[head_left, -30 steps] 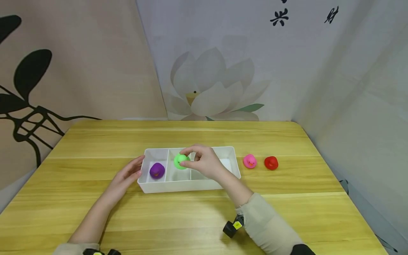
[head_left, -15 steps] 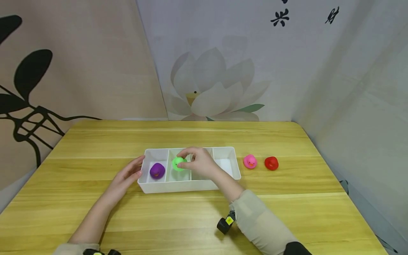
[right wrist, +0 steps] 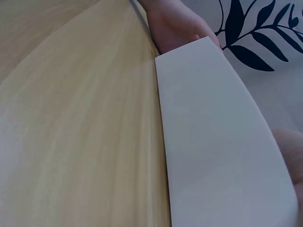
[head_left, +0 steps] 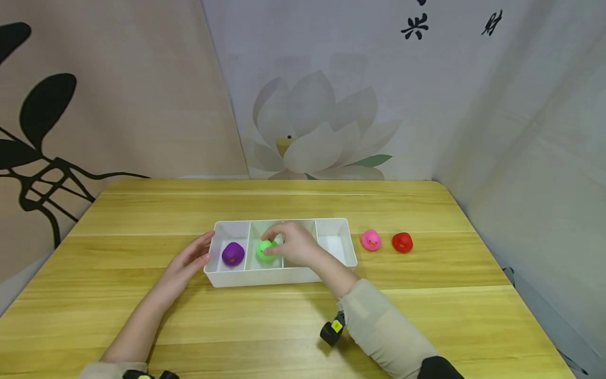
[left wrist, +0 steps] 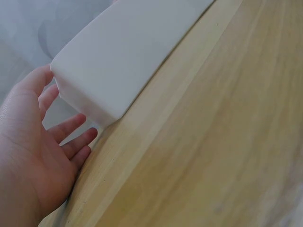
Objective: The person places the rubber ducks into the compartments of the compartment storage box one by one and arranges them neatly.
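Observation:
A white divided tray (head_left: 265, 277) lies mid-table. A purple duck (head_left: 233, 253) sits in its left compartment. My right hand (head_left: 272, 243) reaches over the front wall and holds a green duck (head_left: 263, 249) low in the second compartment, fingers curled round it. My left hand (head_left: 196, 251) rests with straight fingers against the tray's left end; in the left wrist view the left hand (left wrist: 33, 156) touches the tray's corner (left wrist: 90, 101). The right wrist view shows only the tray's outer wall (right wrist: 213, 142) and the left hand (right wrist: 175, 23) beyond it.
A pink duck (head_left: 371, 240) and a red duck (head_left: 402, 242) stand on the wooden table (head_left: 303, 326) just right of the tray. The tray's right compartments (head_left: 331, 243) hold nothing visible. Walls with a flower print close in behind and to the right.
My right hand has moved the green duck a little left and down into the second compartment. The left hand and the other ducks have stayed put.

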### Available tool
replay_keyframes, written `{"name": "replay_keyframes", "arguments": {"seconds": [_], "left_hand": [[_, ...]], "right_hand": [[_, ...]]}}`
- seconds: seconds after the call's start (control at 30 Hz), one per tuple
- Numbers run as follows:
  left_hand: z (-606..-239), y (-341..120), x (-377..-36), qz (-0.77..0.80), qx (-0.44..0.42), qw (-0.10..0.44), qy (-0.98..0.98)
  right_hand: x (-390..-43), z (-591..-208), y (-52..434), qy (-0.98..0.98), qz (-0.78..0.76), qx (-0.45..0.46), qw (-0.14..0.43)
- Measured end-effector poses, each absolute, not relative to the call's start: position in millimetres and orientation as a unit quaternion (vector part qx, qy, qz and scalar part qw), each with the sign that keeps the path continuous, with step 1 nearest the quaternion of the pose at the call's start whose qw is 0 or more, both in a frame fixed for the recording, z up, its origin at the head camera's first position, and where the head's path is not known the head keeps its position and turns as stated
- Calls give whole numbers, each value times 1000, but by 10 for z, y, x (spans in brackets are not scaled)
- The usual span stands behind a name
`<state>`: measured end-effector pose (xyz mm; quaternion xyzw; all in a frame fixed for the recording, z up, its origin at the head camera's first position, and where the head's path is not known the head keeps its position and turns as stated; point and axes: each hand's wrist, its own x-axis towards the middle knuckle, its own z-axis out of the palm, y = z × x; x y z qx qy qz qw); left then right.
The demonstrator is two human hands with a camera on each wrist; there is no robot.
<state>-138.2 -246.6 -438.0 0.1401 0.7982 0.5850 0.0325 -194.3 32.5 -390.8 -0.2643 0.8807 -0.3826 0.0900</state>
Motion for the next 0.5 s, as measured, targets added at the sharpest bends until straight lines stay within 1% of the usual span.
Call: {"name": "replay_keyframes", "arguments": {"seconds": [0.17,0.5], "left_hand": [[-4399,-2472,-1383,580,134,33,803],[-4397,-2474,-1387,577,133,35,805]], "right_hand": [[-1957,-3934,306,896,-343,-266,93],[-1959,-3924,263,908,-322,-242,114]]}}
